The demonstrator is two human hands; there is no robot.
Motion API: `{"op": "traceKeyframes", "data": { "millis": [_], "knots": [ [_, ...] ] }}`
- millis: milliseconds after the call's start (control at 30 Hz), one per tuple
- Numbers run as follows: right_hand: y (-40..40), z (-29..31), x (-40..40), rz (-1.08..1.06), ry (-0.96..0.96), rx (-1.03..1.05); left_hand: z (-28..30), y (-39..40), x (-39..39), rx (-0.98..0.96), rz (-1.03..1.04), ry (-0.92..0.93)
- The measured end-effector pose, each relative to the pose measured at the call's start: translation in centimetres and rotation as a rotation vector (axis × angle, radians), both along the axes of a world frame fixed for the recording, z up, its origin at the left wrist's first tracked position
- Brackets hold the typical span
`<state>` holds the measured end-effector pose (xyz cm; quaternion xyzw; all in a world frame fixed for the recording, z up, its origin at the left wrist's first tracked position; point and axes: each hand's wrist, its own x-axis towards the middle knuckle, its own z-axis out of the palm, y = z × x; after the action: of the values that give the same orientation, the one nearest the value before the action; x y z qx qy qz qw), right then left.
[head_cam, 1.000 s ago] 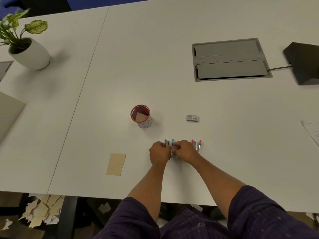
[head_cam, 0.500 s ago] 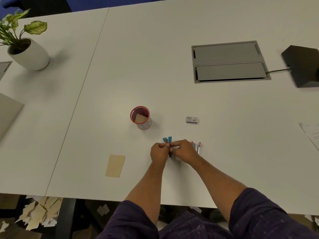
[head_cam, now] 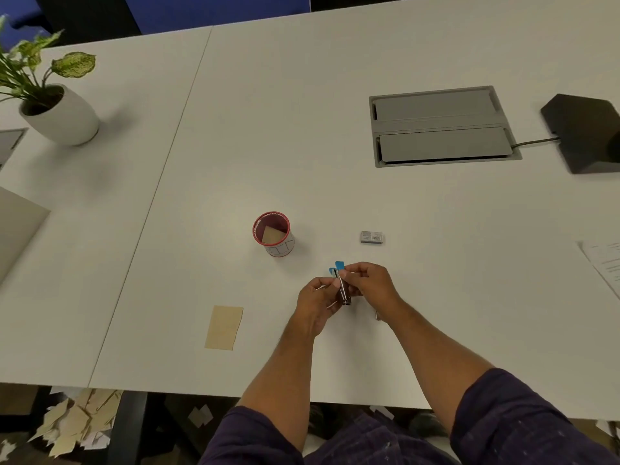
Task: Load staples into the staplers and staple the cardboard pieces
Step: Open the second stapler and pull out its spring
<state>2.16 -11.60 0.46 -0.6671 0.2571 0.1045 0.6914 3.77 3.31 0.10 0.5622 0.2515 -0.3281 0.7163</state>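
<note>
Both hands (head_cam: 345,290) grip stapler (head_cam: 343,286) | cup (head_cam: 275,233) left | staple box (head_cam: 371,237) beyond

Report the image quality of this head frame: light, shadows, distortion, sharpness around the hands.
Head view: even overhead light, soft shadow right of the plant pot; wide-angle bend curves the table edges; blue stapler between left hand and right hand is small, slightly soft.

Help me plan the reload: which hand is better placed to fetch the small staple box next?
Probably the right hand. The staple box lies just beyond it on the table, on its side. The left hand sits farther off and grips the blue stapler.
</note>
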Motion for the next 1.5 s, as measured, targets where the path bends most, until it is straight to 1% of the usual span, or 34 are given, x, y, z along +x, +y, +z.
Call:
{"op": "traceKeyframes", "data": {
  "millis": [133, 233, 300, 367, 400, 467, 600, 700, 833, 933, 967, 1033, 1067, 1100, 1167, 1267, 1333, 1400, 1500],
  "knots": [
    [-0.5, 0.0, 0.4, 0.053, -0.007, -0.004, 0.0, -0.1, -0.1, -0.053, 0.017, 0.035],
    [-0.9, 0.0, 0.9, 0.11, -0.004, 0.007, -0.1, 0.2, -0.2, -0.038, 0.019, -0.003],
    [-1.0, 0.2, 1.1, 0.158, -0.002, 0.031, 0.1, 0.4, 0.0, 0.017, -0.024, -0.065],
    [-1.1, 0.4, 1.3, 0.193, -0.011, 0.026, 0.4, 0.1, 0.6, 0.146, -0.148, -0.175],
    [-1.0, 0.4, 1.4, 0.191, -0.02, 0.011, 0.7, 0.0, 0.9, 0.194, -0.192, -0.239],
    [-0.8, 0.2, 1.6, 0.142, -0.049, -0.025, 1.2, -0.3, 1.3, 0.227, -0.221, -0.327],
    [-0.6, 0.3, 1.9, 0.061, -0.065, -0.067, 2.0, -0.9, 2.0, 0.23, -0.214, -0.338],
    [-0.4, 0.3, 1.9, 0.036, -0.07, -0.044, 2.0, -1.4, 2.2, 0.254, -0.163, -0.348],
    [0.5, 0.4, 2.0, -0.029, -0.066, -0.017, 2.1, -3.1, 2.2, 0.311, -0.009, -0.273],
    [1.6, 0.2, 2.5, -0.113, -0.038, -0.066, 2.2, -4.4, 2.4, 0.328, 0.084, -0.213],
    [1.7, 0.3, 2.7, -0.2, -0.021, -0.05, 2.3, -4.5, 2.5, 0.311, 0.133, -0.17],
    [1.3, 0.7, 3.0, -0.446, -0.023, 0.176, 2.3, -4.2, 2.6, 0.199, 0.3, -0.016],
    [0.9, 0.7, 3.2, -0.512, -0.052, 0.285, 2.4, -3.7, 2.5, 0.122, 0.365, 0.046],
    [0.5, 0.7, 3.2, -0.524, -0.079, 0.339, 2.4, -3.2, 2.5, 0.042, 0.399, 0.078],
    [-0.3, 0.8, 3.3, -0.481, -0.102, 0.4, 2.4, -2.3, 2.4, -0.137, 0.452, 0.1],
    [-1.3, 0.8, 3.3, -0.493, -0.028, 0.551, 2.2, -1.0, 2.7, -0.321, 0.523, 0.082],
    [-1.7, 0.9, 3.0, -0.496, 0.036, 0.634, 2.0, -0.2, 3.0, -0.368, 0.505, 0.051],
    [-2.2, 0.8, 2.6, -0.476, 0.08, 0.652, 1.8, 0.3, 3.3, -0.378, 0.464, 0.035],
    [-2.4, 0.6, 2.1, -0.461, 0.084, 0.675, 2.1, 0.7, 3.7, -0.302, 0.408, 0.026]
  ]
}}
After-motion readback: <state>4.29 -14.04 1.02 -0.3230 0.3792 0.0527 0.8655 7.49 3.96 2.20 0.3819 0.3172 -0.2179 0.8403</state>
